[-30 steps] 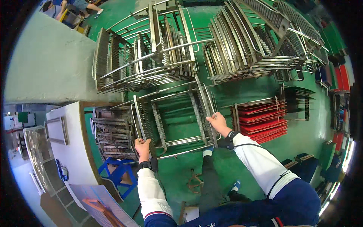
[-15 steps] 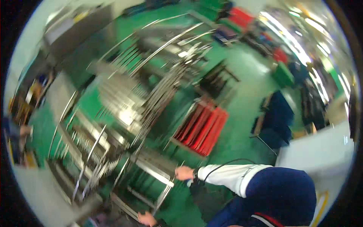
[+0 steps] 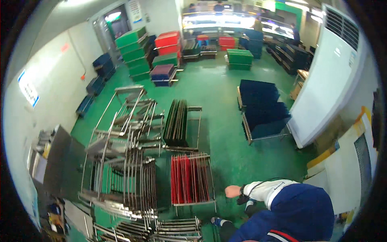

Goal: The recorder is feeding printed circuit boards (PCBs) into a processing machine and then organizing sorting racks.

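Note:
My right hand is in the air right of a metal rack that holds upright red boards. It looks curled into a fist, with no object showing in it and a gap between it and the rack. A dark band circles the wrist, and a thin black cable runs along the white sleeve. My left hand is out of view. Below the red boards, at the lower edge, stand several slotted metal racks.
Stacked bare metal racks fill the left. Behind the red boards stands a rack of dark green boards. Dark blue boards stand at the right, near a tall white cabinet. Green crates are piled at the back.
My view has swung up and now takes in the far room. My right hand has let go of the metal rack frame it was gripping. My left hand has left the picture.

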A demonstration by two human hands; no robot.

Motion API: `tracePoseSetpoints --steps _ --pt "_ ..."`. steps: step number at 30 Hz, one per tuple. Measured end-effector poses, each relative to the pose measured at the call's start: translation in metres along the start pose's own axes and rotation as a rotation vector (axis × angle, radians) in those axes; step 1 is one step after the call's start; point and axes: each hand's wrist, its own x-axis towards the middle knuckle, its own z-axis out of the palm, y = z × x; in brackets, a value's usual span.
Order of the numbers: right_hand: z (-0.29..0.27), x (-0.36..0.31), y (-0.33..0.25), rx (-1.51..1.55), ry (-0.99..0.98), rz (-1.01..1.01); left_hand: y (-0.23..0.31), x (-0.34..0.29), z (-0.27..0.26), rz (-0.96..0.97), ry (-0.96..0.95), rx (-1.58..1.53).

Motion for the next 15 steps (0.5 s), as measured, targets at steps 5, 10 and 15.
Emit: tracePoseSetpoints --steps 5,10,15 --pt "0.028 -0.135 0.069 0.005 -0.103 0.268 0.065 0.004 0.069 0.133 -0.293 0.064" --pt "0.032 -0.256 0.1 0.356 -0.044 0.532 0.113 -0.004 0.149 0.2 -0.52 0.185" --pt "0.033 -0.339 0.143 0.561 0.004 0.877 0.139 -0.023 0.226 0.204 -0.719 0.257"
